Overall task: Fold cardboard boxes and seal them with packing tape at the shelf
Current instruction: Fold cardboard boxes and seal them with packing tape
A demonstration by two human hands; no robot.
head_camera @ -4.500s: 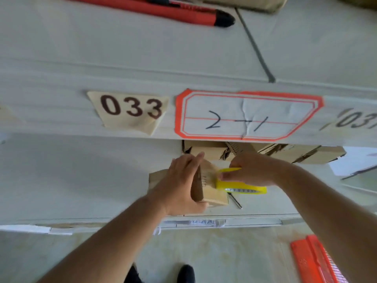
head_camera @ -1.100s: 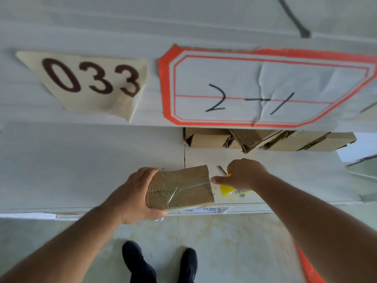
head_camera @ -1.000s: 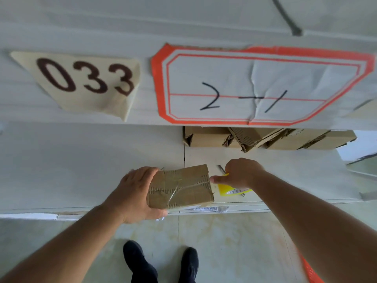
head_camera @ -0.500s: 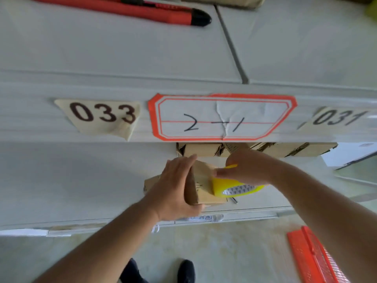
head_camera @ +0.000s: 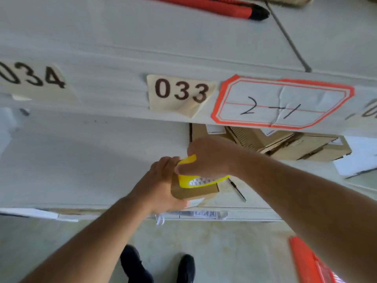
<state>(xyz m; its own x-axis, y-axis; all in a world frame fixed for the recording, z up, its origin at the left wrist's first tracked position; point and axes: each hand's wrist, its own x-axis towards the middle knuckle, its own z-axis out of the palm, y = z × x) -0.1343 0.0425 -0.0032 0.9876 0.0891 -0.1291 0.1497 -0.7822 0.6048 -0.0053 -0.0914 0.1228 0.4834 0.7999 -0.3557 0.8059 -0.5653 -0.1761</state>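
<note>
Your left hand (head_camera: pixel 161 186) wraps the left end of the box (head_camera: pixel 193 190): fingers curled over its far top edge, thumb tucked under the near bottom, palm flat against the side. The box sits low over the near edge of the lower shelf (head_camera: pixel 81 160), roughly in the middle of the view, and whether it rests on the shelf or is lifted clear of it is hard to tell. Your right hand (head_camera: pixel 210 158) comes in from the right with fingers curled tight round the yellow tape holder (head_camera: pixel 187 181), thumb and forefinger pinching its upper rim. The holder presses on the top of the box, touching the fingertips of your left hand. The roll inside shows as a pale patterned patch.

Far behind your right hand, more boxes (head_camera: pixel 285 144) lie jumbled under the upper shelf edge. A pen (head_camera: pixel 237 189) lies on the shelf just right of the box. Labels 034 (head_camera: pixel 30 77), 033 (head_camera: pixel 181 92) and a red-bordered 2-1 (head_camera: pixel 281 103) line that edge. A red tool (head_camera: pixel 214 7) lies on top, far. A red crate (head_camera: pixel 312 264) stands on the floor, near right, and your shoes (head_camera: pixel 159 266) show below
</note>
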